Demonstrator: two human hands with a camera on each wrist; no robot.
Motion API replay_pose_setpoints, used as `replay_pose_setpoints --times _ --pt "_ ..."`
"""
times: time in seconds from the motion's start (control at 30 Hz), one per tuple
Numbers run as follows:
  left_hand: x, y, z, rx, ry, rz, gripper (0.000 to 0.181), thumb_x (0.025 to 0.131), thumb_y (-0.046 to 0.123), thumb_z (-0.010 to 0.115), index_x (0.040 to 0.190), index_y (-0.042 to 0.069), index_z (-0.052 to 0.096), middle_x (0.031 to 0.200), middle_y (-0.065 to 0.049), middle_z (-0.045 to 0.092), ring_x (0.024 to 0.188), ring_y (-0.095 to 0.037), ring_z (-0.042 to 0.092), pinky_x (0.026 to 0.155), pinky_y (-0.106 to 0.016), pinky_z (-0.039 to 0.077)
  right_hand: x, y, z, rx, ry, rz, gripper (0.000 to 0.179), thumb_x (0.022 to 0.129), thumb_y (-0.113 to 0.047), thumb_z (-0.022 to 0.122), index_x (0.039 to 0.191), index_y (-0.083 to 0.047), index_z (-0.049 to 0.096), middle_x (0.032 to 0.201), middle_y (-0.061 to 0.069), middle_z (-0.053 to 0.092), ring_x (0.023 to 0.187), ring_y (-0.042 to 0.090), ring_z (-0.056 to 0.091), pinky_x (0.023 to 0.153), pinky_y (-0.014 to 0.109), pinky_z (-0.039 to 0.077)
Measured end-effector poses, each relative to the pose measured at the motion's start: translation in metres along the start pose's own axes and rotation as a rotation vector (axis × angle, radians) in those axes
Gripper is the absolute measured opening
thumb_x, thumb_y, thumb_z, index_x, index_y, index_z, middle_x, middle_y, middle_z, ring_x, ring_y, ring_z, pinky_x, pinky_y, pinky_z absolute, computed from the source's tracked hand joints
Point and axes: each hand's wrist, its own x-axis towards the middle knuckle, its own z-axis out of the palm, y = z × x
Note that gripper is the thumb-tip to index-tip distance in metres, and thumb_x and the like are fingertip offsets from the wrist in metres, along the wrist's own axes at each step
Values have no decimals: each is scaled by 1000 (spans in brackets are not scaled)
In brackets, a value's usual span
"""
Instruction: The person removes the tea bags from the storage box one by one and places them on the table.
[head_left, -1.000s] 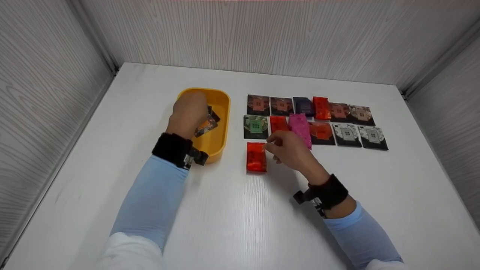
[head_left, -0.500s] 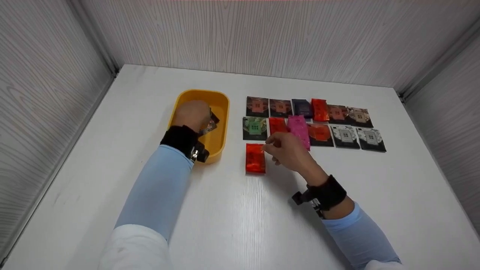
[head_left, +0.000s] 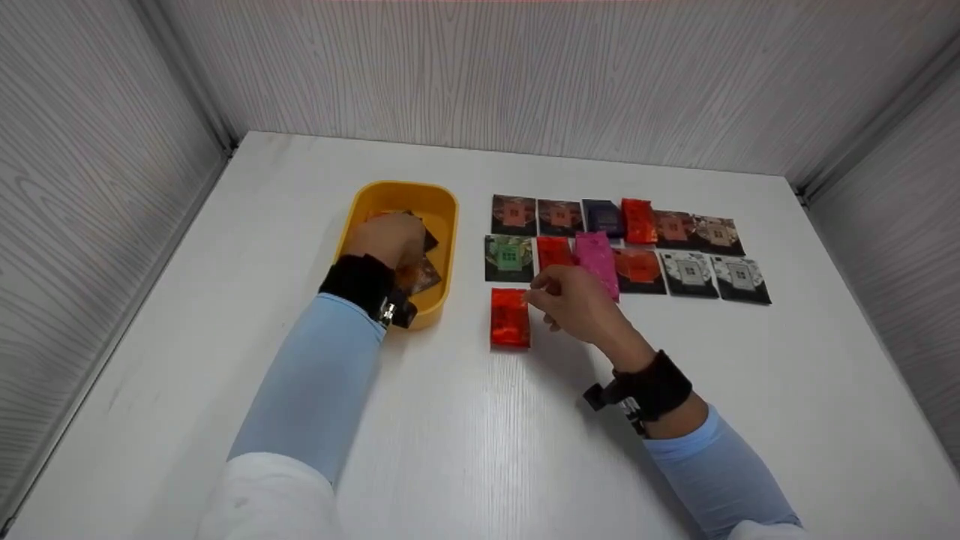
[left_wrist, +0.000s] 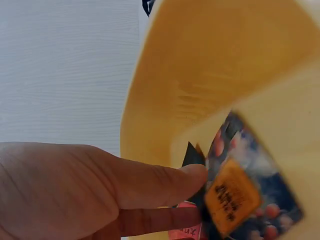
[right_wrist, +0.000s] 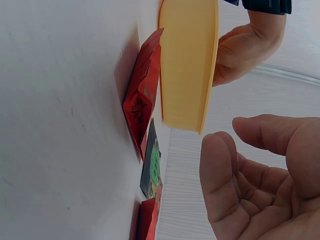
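In the head view, my left hand (head_left: pixel 386 244) is down inside a yellow plastic bin (head_left: pixel 450 259). Seen from the left wrist, thumb and fingers pinch the edge of a patterned square sachet (left_wrist: pixel 232 197) with an orange label; the grip is partly hidden. A dark sachet (left_wrist: pixel 192 156) and a pink-labelled one (left_wrist: pixel 186 231) lie beside the fingers. My right hand (head_left: pixel 574 300) hovers beside a red foil sachet (head_left: pixel 510 319), its fingers loosely bent. In the right wrist view, nothing sits between that hand's thumb and fingers.
Two rows of sachets lie right of the bin, including a green-labelled one (head_left: pixel 510 257), a magenta one (head_left: pixel 597 264), a dark purple one (head_left: pixel 603 217) and a white-labelled one (head_left: pixel 690 272). The white table (head_left: pixel 435 435) has wood-grain panels (head_left: pixel 517 75) behind and at both sides.
My left hand has moved lower and nearer within the bin, and the orange-labelled sachet has shifted toward the bin's near end. My right hand stays nearly still beside the red sachet.
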Motion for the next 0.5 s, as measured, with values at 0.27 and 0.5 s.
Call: replay_pose_setpoints --times 0.27,0.5 --pt "3 0 10 -4 -12 -31 18 91 9 77 106 0 76 109 -15 70 91 -29 60 83 -42 61 1 1 0 -12 0 -2 18 102 -27 71 112 -11 73 83 12 72 66 22 69 62 34 59" --pt "0 -3 9 -7 80 -25 11 99 9 65 99 -1 71 86 -12 64 78 -27 59 70 -37 55 2 1 0 -9 -5 14 18 102 -27 72 112 -12 73 88 16 73 68 23 70 63 34 59"
